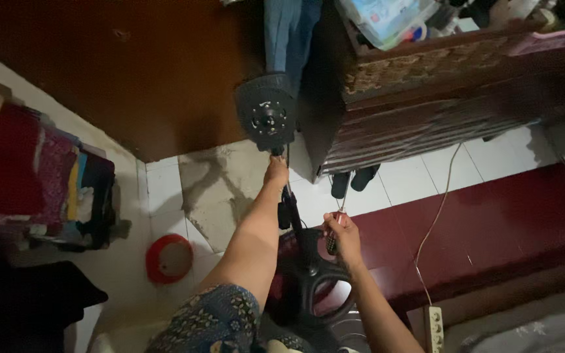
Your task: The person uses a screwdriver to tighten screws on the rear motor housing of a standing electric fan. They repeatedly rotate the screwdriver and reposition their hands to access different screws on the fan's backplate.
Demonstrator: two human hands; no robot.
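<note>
Black fan stand [287, 208] gripped, left hand [276, 171] outstretched (right hand [341, 234] holds screwdriver [333, 236])

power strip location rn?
In the head view the white power strip lies on the floor at the bottom edge, right of centre, just right of the person's right forearm, at the edge of the dark red mat, with a thin cord running up from it.

A clear plastic bag [387, 19] with pale blue and white packets sits atop the carved wooden cabinet [426, 72], well above and right of both hands' grip.
</note>
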